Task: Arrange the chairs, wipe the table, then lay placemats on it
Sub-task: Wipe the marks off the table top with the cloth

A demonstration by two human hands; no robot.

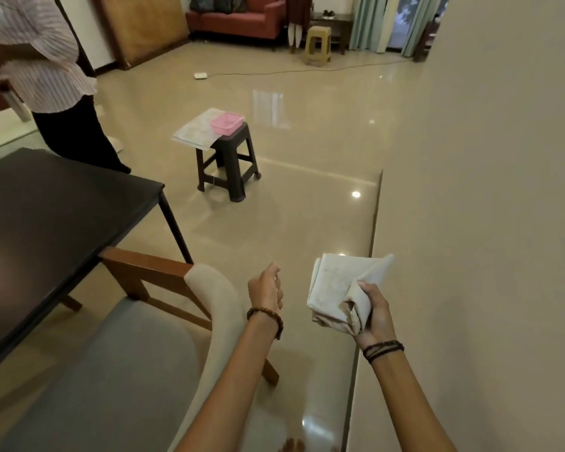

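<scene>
Tiled floor (307, 223), stool (229, 158), chair (118, 353), table (46, 216)

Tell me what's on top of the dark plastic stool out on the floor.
On the dark stool sit a pink plastic tray and a pale stack of flat placemats overhanging its left edge. The tray's contents and the seat beneath are hidden.

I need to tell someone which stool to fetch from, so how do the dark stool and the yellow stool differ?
The dark stool stands near, in the open floor beside the table; the yellow stool stands far off by the red sofa. The dark stool carries a pink tray and flat pale mats that overhang its seat; the yellow stool's seat shows nothing on it. Both are upright, four-legged stools of like shape.
</scene>
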